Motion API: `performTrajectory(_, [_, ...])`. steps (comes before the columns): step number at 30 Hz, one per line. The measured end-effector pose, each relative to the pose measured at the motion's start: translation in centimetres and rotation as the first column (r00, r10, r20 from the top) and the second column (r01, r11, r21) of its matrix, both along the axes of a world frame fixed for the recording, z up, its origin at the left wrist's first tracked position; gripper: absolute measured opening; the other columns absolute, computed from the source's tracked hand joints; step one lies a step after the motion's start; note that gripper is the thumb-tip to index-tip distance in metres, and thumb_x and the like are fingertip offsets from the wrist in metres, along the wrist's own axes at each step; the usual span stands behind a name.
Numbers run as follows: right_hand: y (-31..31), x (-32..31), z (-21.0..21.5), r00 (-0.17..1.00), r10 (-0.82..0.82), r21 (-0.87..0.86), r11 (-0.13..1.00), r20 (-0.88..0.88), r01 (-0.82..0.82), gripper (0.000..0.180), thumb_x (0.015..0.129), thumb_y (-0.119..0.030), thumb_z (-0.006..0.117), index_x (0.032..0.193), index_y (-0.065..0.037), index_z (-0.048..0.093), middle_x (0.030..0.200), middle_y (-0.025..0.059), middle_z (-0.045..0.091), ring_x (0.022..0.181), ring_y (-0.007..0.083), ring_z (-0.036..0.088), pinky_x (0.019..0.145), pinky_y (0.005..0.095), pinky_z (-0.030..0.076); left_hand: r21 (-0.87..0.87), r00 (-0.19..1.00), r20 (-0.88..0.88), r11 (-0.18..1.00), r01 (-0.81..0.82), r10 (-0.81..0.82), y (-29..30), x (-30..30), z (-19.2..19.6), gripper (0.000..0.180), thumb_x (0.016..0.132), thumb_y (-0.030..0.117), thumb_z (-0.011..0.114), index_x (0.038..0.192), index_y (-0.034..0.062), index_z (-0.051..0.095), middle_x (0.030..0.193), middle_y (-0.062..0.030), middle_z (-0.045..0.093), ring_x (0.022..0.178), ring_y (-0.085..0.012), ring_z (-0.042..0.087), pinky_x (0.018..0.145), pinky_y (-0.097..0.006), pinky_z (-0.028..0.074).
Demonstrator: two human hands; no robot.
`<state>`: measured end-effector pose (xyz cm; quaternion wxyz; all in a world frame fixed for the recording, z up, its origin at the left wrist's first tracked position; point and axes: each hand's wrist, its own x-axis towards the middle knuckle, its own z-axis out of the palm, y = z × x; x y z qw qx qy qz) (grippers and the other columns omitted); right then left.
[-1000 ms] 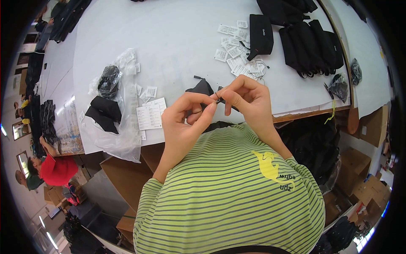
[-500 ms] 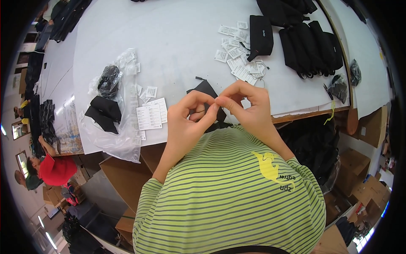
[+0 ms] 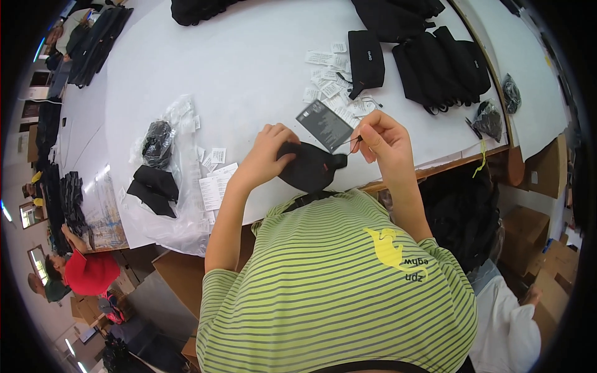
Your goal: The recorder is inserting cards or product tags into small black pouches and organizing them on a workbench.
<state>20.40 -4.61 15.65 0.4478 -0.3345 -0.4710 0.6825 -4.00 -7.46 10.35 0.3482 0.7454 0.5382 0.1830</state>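
Observation:
My left hand point(image 3: 268, 156) is closed on the edge of a small black pouch point(image 3: 309, 169), its thumb on top and the other fingers partly hidden. The pouch stands tilted at the table's near edge, close to my body, with a short tab at its right end. To the right, my right hand point(image 3: 387, 144) pinches the end of a thin black cord. From that cord a dark grey hang tag point(image 3: 325, 126) hangs just beyond the pouch. Whether the cord is fastened to the pouch cannot be made out.
White paper labels point(image 3: 323, 76) lie scattered beside a flat black pouch point(image 3: 365, 61). More black pouches point(image 3: 438, 71) are lined up at the right. A clear plastic bag point(image 3: 180, 214) with black items spreads at left. Snips point(image 3: 474, 128) lie near the right edge. A person in red point(image 3: 91, 271) stands far left.
My hands, fingertips together before, have parted. The left has taken hold of the pouch; the right has moved right with the cord. The hang tag now shows. A white-sleeved person has appeared lower right.

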Motion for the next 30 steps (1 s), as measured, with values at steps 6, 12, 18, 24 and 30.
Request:
performTrajectory(6, [1.0,1.4,-1.0,0.996,-0.039,0.012,0.999,-0.078,0.04,0.013,0.09,-0.012,0.06,0.082,-0.003,0.057,0.072,0.0064,0.062,0.053,0.0054,0.047,0.047,0.0185,0.034,-0.135,0.972,0.059,0.966,-0.219,0.229,-2.6,-1.0,0.2,0.024,0.075,0.007,0.072,0.093,0.003,0.056,0.09,-0.0072,0.06,0.088,-0.024,0.057,0.079,-0.032,0.046])
performTrajectory(12, [1.7,1.4,-1.0,0.997,0.01,-0.009,1.0,-0.079,-0.011,0.013,0.089,-0.011,0.058,0.081,-0.002,0.054,0.074,0.0073,0.059,0.057,0.0077,0.049,0.048,0.0185,0.034,-0.08,0.923,0.159,0.936,-0.343,0.351,-5.3,-0.4,-1.9,0.021,0.078,0.011,0.071,0.097,0.0036,0.064,0.086,-0.0126,0.06,0.081,-0.0265,0.06,0.073,-0.034,0.047])
performTrajectory(18, [1.8,0.7,-0.8,0.999,0.007,0.064,0.998,-0.031,-0.005,0.023,0.092,-0.021,0.058,0.079,-0.005,0.048,0.07,0.0049,0.052,0.051,0.0052,0.037,0.045,0.0171,0.027,-0.013,0.904,0.274,0.941,-0.339,0.329,-5.5,0.2,-2.0,0.023,0.08,0.019,0.07,0.097,0.0047,0.064,0.087,-0.012,0.061,0.082,-0.029,0.058,0.072,-0.035,0.046])
performTrajectory(24, [2.3,1.7,-1.5,0.998,0.031,0.045,0.999,-0.055,-0.029,0.021,0.088,-0.016,0.061,0.075,-0.004,0.05,0.072,0.0047,0.055,0.06,0.0072,0.045,0.052,0.0193,0.031,0.026,0.896,0.297,0.936,-0.352,0.329,-5.8,0.5,-1.3,0.022,0.08,0.016,0.069,0.096,0.0025,0.062,0.085,-0.0129,0.06,0.08,-0.0297,0.057,0.07,-0.036,0.045])
performTrajectory(30, [3.2,0.2,-1.4,0.972,0.098,0.367,0.914,0.214,-0.173,0.042,0.086,-0.044,0.057,0.082,-0.002,0.058,0.103,0.0143,0.059,0.103,0.0236,0.051,0.092,0.0359,0.035,-0.142,0.845,0.498,0.98,-0.139,0.192,-6.0,0.8,1.3,0.027,0.085,0.021,0.064,0.1,-0.0009,0.06,0.092,-0.0154,0.062,0.085,-0.0293,0.058,0.075,-0.035,0.045])
